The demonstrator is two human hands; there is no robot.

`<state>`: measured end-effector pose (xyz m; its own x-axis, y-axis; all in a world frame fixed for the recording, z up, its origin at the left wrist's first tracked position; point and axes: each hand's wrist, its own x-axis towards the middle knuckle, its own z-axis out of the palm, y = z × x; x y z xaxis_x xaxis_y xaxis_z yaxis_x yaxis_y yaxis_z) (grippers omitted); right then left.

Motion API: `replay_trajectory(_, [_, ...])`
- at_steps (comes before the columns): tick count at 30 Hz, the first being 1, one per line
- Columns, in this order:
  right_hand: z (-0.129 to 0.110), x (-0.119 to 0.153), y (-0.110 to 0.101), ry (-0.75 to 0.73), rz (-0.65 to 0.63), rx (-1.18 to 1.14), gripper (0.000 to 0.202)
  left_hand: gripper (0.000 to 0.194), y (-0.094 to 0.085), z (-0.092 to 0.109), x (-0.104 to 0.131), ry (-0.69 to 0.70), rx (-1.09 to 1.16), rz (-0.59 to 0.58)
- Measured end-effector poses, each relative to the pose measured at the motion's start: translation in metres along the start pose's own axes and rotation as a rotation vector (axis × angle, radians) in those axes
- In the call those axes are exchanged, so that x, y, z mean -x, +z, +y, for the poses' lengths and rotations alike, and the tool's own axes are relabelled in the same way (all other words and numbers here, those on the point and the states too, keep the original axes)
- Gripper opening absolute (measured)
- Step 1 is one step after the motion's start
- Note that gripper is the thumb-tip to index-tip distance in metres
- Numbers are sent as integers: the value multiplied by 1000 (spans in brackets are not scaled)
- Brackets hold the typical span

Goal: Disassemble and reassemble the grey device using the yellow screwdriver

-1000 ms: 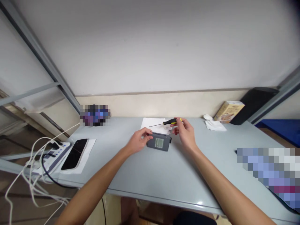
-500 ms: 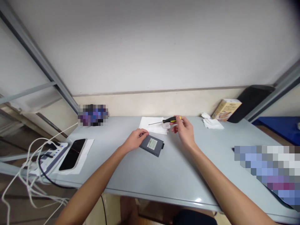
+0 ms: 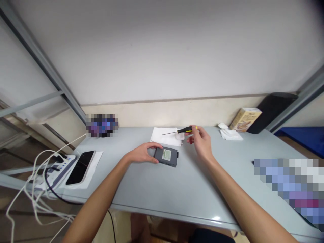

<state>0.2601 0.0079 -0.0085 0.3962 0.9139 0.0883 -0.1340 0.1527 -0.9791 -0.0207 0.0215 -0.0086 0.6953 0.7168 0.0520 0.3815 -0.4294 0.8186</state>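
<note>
A flat dark-grey electronic box with a pale label on top lies on the grey desk. Its left end sits between the thumb and fingers of my left hand, which grips it by its front and back edges. My right hand pinches the end of a black and yellow screwdriver. The screwdriver's thin shaft points left, above a white sheet of paper. Behind the handle, a small whitish translucent item rests on the paper; I cannot make out what it is.
At left, a phone lies on white paper beside a power strip with tangled white cables. Back right hold crumpled tissues, a yellow carton and a black case. Blurred-out items occupy the back left and right edge.
The box has turned slightly to lie straighter. My left hand has shifted from its back left corner to span its left end. The right hand still holds the screwdriver in nearly the same place.
</note>
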Motion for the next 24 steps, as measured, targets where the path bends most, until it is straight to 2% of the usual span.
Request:
replay_trajectory(3, [-2, 0, 1, 4, 10, -2, 53, 49, 6, -2, -1, -7, -40, 68])
replay_trajectory(6, [-4, 1, 1, 11, 17, 0, 51, 50, 10, -1, -1, -17, -68, 116])
replay_trajectory(11, [-6, 0, 0, 6, 22, -3, 51, 47, 16, -3, -2, -29, -3, 189])
replay_trajectory(17, [-7, -1, -2, -7, 37, -14, 49, 46, 18, -8, -4, -74, 133, 227])
replay_trajectory(24, [-7, -3, -4, -22, 75, -46, 49, 40, 17, 0, -5, -149, 72, 263])
